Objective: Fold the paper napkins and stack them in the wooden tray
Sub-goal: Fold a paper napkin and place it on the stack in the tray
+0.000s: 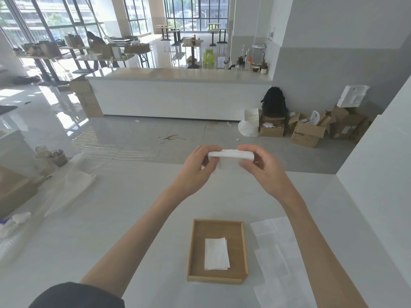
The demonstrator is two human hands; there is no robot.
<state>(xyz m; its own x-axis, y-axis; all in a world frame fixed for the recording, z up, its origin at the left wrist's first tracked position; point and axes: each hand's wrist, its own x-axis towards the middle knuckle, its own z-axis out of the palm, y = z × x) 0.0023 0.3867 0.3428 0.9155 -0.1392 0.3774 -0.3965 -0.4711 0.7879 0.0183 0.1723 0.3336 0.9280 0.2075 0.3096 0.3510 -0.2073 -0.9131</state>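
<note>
I have both hands raised above the tabletop (pixel 133 218) with one paper napkin (pixel 231 154) pinched between them. The left hand (pixel 198 165) curls its fingers (pixel 211 150) over the napkin's left end, and the right hand (pixel 260 165) does the same at the right end, with the thumbs underneath. The top edge looks folded thick, and a looser flap hangs below the fingers.

To fold it well, I judge the edges should be brought flush first. Then the fingertips should slide outward along the crease with light pressure. Tissue this thin tears if tugged, and a soft crease would spring open in the stack.

The wooden tray (pixel 191 252) sits on the tabletop well below the fingers and nearer to me, clear of both hands. Inside it lies a folded napkin (pixel 216 254), roughly centred. A sliver at its right edge hints at a second one beneath, but I can't be sure. Just right of the tray, under the right forearm, unfolded napkins (pixel 275 252) lie flat.
</note>
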